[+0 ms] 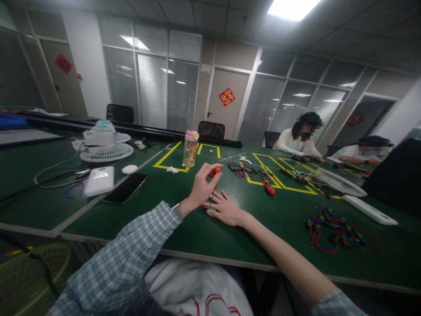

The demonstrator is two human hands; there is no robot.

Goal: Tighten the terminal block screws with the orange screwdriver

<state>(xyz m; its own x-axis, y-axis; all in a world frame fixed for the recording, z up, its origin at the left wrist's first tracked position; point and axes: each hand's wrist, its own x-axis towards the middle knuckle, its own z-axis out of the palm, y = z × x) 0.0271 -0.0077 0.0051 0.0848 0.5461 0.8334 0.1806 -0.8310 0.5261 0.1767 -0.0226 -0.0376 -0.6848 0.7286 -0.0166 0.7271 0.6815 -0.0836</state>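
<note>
An orange-handled screwdriver [215, 172] stands nearly upright in the fingers of my left hand [202, 186], which are closed around its handle. Its thin shaft points down at a small green circuit board [210, 209] with red and blue wires on the table. Low over the tabletop, my right hand [228, 210] has its thumb and forefinger on the board, holding it down, while the other fingers are spread. Much of the board is hidden by my fingers. Beyond my right hand lie a bundle of wired boards [241, 170] and a second screwdriver with a red handle [269, 188].
A tangle of wired boards [335, 230] lies at right, near a white fan guard [342, 182] and a long white part [370, 210]. Ahead stands a bottle [190, 149]. A phone [126, 188], power bank [99, 181] and white fan [107, 151] are left. Two people sit at far right.
</note>
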